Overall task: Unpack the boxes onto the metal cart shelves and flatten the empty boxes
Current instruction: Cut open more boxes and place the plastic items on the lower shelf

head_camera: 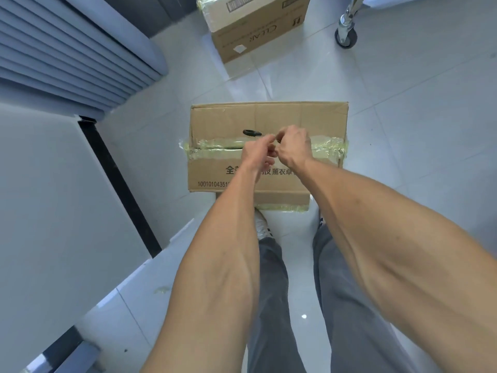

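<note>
On the pale tiled floor [403,130] right in front of our feet sits a cardboard box [228,122], its top flaps shut and the middle seam covered by a wrinkled band of yellowish tape [212,148] that runs from one side edge to the other. Printed characters and a row of digits show on the near flap. A second, smaller box [279,201] lies beneath it; we see only its near edge sticking out, also taped.

From the head camera we look down along both bare forearms. Our left hand [254,156] and right hand [294,146] meet above the seam at the middle of the box, fingers curled and fingertips brought close together, working at something small between them — what exactly they pinch we cannot tell. A small black object [251,133] lies on the far flap just left of the hands; whether a finger touches it we cannot tell.

Farther off — near the top of the view — stands another cardboard box [258,28], with the word CLEAR printed on its side. To its right a caster wheel [346,36] rests on the tiles. A grey slatted panel [67,49] fills the upper left. Grey trousers [271,292] and a white shoe [262,224] show below the arms.
</note>
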